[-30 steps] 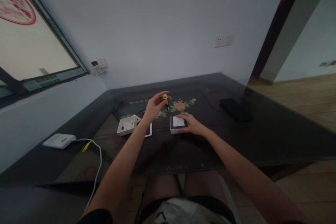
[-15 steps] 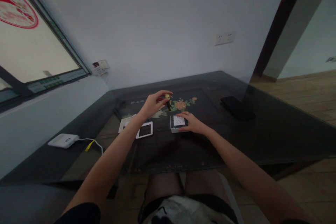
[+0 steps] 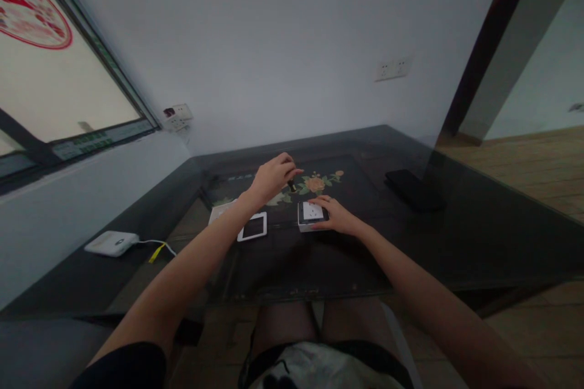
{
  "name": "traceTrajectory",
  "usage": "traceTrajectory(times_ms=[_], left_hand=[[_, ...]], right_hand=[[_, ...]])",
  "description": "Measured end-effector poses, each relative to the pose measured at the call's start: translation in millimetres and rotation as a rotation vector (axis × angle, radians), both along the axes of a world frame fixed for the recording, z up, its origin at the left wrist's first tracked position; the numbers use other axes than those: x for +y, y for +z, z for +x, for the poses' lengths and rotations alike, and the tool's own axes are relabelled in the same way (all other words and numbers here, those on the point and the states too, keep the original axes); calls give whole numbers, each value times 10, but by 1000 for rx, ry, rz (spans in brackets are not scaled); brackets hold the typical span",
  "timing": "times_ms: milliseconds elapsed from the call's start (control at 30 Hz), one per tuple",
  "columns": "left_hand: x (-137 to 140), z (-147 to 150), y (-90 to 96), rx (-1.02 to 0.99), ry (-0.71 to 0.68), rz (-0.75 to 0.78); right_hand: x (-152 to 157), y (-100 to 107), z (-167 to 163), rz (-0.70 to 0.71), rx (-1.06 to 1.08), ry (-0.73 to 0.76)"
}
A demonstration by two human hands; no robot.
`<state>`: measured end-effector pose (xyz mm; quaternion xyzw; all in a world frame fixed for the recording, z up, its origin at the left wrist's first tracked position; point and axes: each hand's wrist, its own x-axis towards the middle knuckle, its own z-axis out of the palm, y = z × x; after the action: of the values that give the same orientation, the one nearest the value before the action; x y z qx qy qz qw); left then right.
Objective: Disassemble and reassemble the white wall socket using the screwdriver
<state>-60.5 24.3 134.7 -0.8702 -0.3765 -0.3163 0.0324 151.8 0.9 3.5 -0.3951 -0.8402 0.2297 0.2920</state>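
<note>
Here I see the left hand (image 3: 272,177) raised a little over the dark glass table (image 3: 456,237), its fingers curled narrow around a small dark tool (image 3: 291,185) whose tip peeks out at 3 o'clock of the fist. The right hand (image 3: 335,216) lies flat at 3 o'clock of the white socket (image 3: 311,213), fingers spread loosely and touching its edge. A white frame (image 3: 253,226) lies at 9 o'clock of the socket, just beside it.

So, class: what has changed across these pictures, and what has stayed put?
The left hand turned over and lowered the small screwdriver toward the table, its yellow cap now hidden. The right hand stayed on the socket; the frame lies as before.
</note>
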Motion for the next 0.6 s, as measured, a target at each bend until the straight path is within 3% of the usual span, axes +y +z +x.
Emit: traceTrajectory(times_ms=[133, 333, 600], left_hand=[[21, -95, 57, -11, -163, -155], [-19, -251, 312, 17, -378, -404], [141, -167, 498, 233, -301, -299]], right_hand=[[6, -18, 5, 6, 3, 3], [0, -4, 9, -8, 5, -3], [15, -28, 10, 8, -2, 4]])
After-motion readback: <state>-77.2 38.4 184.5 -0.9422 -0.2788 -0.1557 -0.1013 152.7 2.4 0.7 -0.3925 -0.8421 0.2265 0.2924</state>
